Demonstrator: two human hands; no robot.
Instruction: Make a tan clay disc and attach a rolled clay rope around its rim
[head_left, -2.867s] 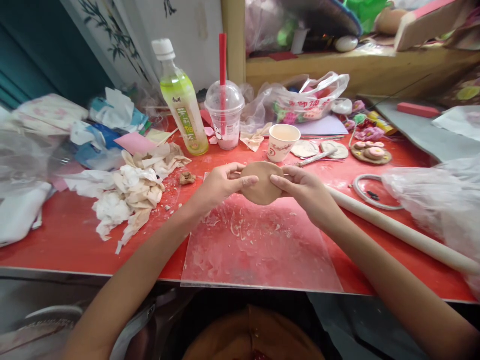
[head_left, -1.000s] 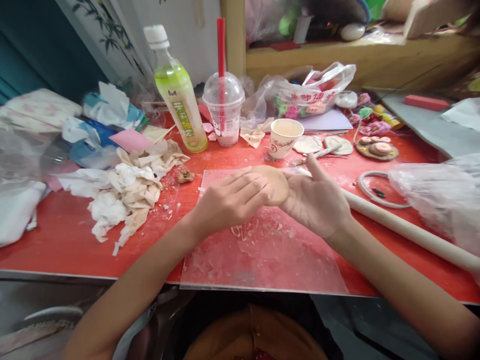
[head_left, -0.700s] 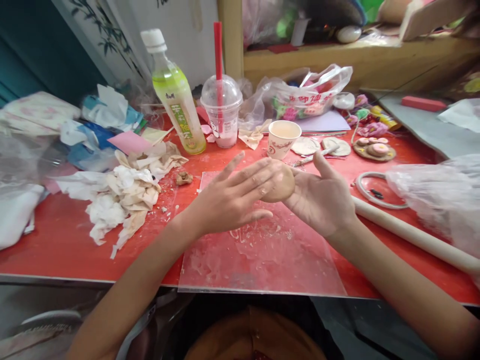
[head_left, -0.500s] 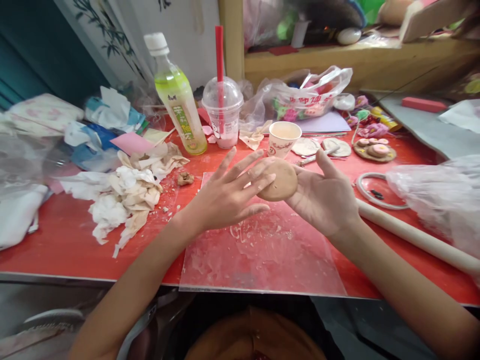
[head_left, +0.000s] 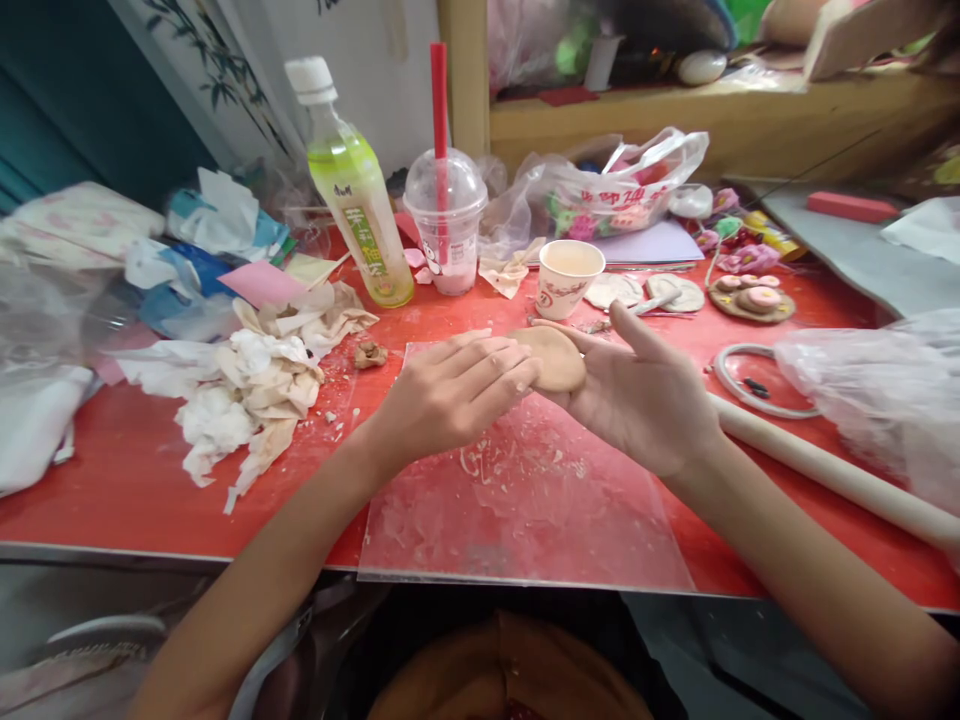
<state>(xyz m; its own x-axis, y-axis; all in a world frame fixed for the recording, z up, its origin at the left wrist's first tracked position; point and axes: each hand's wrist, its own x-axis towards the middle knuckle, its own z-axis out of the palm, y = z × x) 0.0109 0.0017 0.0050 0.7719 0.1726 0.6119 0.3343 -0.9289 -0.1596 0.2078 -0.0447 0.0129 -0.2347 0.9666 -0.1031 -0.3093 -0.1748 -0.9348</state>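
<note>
Tan disc: on spread right hand; left hand, earlier splayed, now fingers together over left edge, pinch unclear.

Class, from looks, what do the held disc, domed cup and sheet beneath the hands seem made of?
Disc: probably clay, smooth, mostly matte, by its even tan.
Domed cup: seemingly clear, glossy plastic; the straw shows through.
Sheet: likely plastic, possibly glass, smeared; the red table shows through.
</note>
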